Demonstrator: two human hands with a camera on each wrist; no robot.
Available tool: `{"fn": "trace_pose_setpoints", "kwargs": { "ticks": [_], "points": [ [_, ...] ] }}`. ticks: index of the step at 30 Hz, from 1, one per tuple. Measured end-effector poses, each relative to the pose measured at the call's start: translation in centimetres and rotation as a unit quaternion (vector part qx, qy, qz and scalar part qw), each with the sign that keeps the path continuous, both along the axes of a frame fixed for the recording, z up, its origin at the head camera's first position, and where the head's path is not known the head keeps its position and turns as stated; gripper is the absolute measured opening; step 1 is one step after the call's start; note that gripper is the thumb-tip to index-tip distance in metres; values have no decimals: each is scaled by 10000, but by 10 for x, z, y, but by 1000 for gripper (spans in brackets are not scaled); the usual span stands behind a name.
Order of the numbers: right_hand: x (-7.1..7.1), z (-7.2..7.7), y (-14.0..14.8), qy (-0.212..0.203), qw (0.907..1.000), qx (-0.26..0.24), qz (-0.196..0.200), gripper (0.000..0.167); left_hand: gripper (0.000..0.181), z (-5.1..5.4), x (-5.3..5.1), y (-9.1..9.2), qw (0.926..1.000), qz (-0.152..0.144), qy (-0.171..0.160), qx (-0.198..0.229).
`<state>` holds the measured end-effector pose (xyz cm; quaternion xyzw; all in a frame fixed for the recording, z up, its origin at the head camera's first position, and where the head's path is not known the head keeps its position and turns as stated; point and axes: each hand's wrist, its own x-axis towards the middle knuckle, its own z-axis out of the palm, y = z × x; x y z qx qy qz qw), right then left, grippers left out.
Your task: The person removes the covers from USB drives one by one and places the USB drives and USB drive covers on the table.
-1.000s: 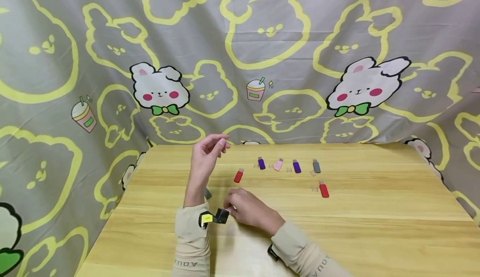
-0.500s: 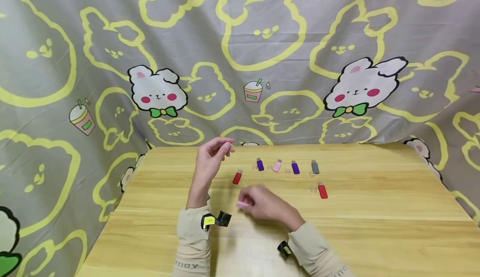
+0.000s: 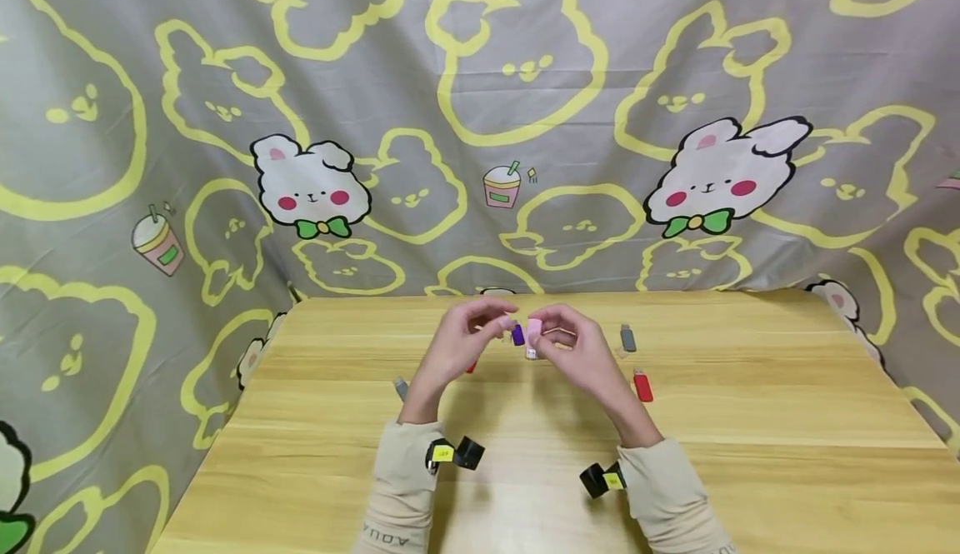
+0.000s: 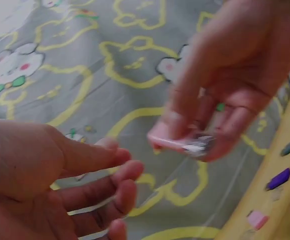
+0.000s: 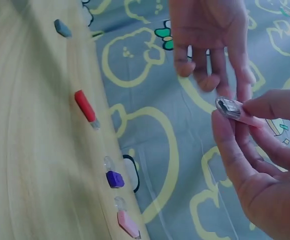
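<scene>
My right hand (image 3: 573, 350) pinches a pink USB stick (image 5: 246, 116) between thumb and fingers, above the table. A clear cap (image 5: 228, 107) covers its metal end, which points toward me in the head view. Just left of it is my left hand (image 3: 467, 340), its fingers loosely bent. Nothing is visible in that hand, and in the left wrist view a gap separates it from the pink stick (image 4: 166, 136). Behind the hands lies a purple USB stick (image 3: 517, 335). A red USB stick (image 3: 470, 366) is partly hidden by the left hand.
A grey USB stick (image 3: 402, 389) lies beside the left forearm. Another grey stick (image 3: 628, 338) and a red one (image 3: 642, 386) are on the right. The right wrist view also has a second pink stick (image 5: 128, 223) and loose clear caps (image 5: 109, 162). A patterned curtain (image 3: 555, 146) hangs behind the table.
The right hand has risen from the table with the pink USB stick and come up beside the left hand. My left hand has shifted right and a little nearer to me.
</scene>
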<state>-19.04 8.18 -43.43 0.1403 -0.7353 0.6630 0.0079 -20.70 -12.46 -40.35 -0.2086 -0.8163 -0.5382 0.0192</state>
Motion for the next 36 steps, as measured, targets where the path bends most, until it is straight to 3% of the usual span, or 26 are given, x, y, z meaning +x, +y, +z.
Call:
{"fn": "trace_pose_setpoints", "kwargs": {
  "ticks": [4, 7, 11, 15, 20, 27, 33, 36],
  "points": [
    [0, 2, 3, -159, 9977, -648, -125, 27, 21, -6, -1, 11, 9989, -397, -18, -241],
    [0, 2, 6, -75, 9959, -868, -232, 29, 17, -9, -1, 17, 9982, -544, -19, -241],
    [0, 4, 9, 34, 9949, -897, -453, 28, 12, -9, 0, 20, 9982, -563, -163, -83],
    [1, 5, 11, 60, 9947, -834, -593, 24, 9, -9, 0, 22, 9988, -386, -264, 126],
    [2, 5, 13, 54, 9972, -449, -596, 25, 6, -10, -1, 22, 9991, -117, -307, 281],
    [2, 6, 14, 273, 9986, 278, -367, 19, 6, -11, 0, 24, 9994, 24, -228, 274],
    [4, 7, 16, 609, 9923, 1000, -399, 15, 7, -12, 1, 28, 9998, 40, -86, 200],
    [4, 7, 18, 731, 9886, 1259, -373, 13, 7, -6, 4, 31, 9999, -9, -81, 119]
  ]
}}
